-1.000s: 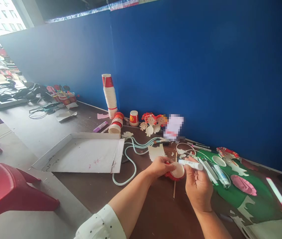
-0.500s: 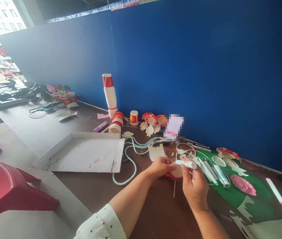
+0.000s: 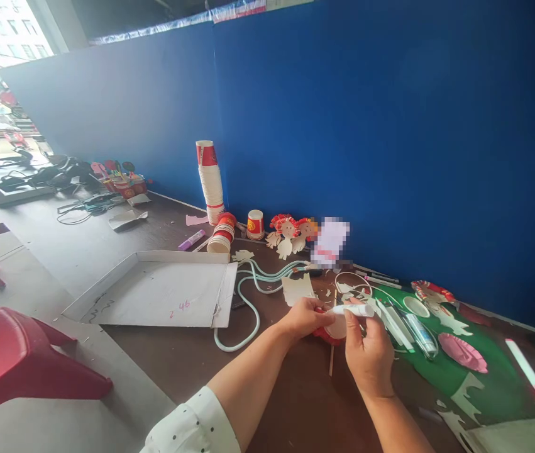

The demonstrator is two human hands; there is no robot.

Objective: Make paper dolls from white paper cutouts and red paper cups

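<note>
Low in the middle, my left hand (image 3: 302, 318) pinches the edge of a round pale paper disc (image 3: 337, 327) with a crinkled red rim (image 3: 322, 335). A thin wooden stick (image 3: 331, 362) shows below the disc. My right hand (image 3: 371, 352) is closed around a white tapered tube (image 3: 354, 311); whether it is glue or a marker I cannot tell. The tube lies nearly level over the disc, its narrow end at my left thumb. Small contact between tip and disc is too hard to make out. Behind my left hand lies a cut piece of cream paper (image 3: 298, 289).
A white shallow box lid (image 3: 154, 296) and pale cables (image 3: 251, 314) lie left. Stacked paper cups (image 3: 210, 185) and paper figures (image 3: 287, 236) stand by the blue partition (image 3: 390, 126). A green sheet (image 3: 488, 396), a pink crinkled disc (image 3: 463, 352) and a pink-capped marker (image 3: 534, 377) lie right.
The white tube in my right hand has shifted very slightly left over the disc. My left hand keeps its hold, and the whole view has moved a little.
</note>
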